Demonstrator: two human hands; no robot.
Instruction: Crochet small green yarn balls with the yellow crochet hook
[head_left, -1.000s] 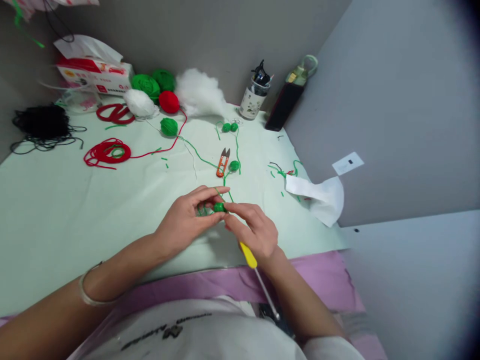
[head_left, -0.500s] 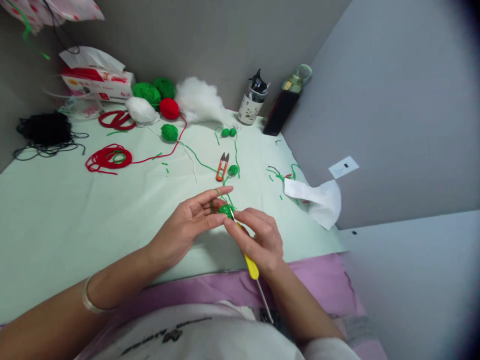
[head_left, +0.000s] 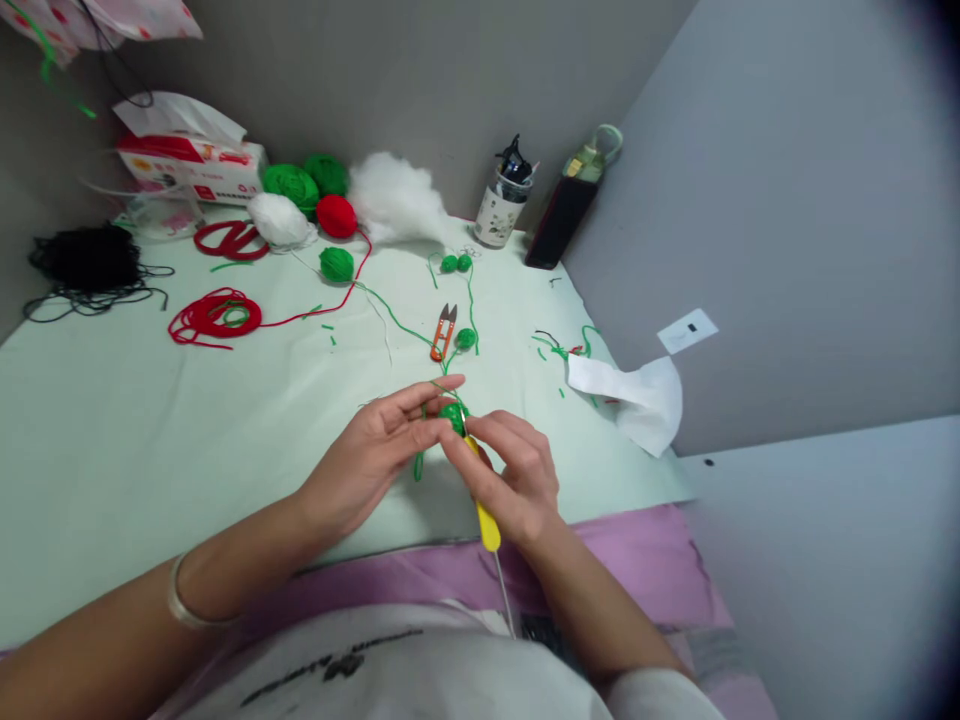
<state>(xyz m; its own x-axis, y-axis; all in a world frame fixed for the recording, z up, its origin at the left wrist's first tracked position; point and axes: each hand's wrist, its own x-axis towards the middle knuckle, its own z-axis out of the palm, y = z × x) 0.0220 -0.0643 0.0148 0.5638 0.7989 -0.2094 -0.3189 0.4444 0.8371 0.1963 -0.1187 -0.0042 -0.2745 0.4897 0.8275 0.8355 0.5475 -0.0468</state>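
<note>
My left hand [head_left: 375, 455] pinches a small green crochet piece [head_left: 452, 415] between thumb and fingers, with green yarn looped over the forefinger. My right hand [head_left: 510, 480] grips a yellow-handled crochet hook [head_left: 486, 520], its tip at the green piece and its metal end pointing back toward my body. A green yarn strand [head_left: 397, 315] runs from the piece across the pale green table [head_left: 150, 440] to a small green yarn ball [head_left: 337, 264].
Orange thread snips [head_left: 444, 332] and small green crochet balls [head_left: 457, 263] lie just beyond my hands. Red yarn loops [head_left: 214, 315], black yarn [head_left: 86, 262], yarn balls, white stuffing [head_left: 394, 200], a tissue box [head_left: 191, 160], a cup [head_left: 502, 208] and a bottle [head_left: 570, 200] stand further back. White paper [head_left: 630, 395] lies right.
My right hand has swung the hook so its handle points more steeply toward me. A green yarn tail now hangs below my left fingers. The view has shifted slightly.
</note>
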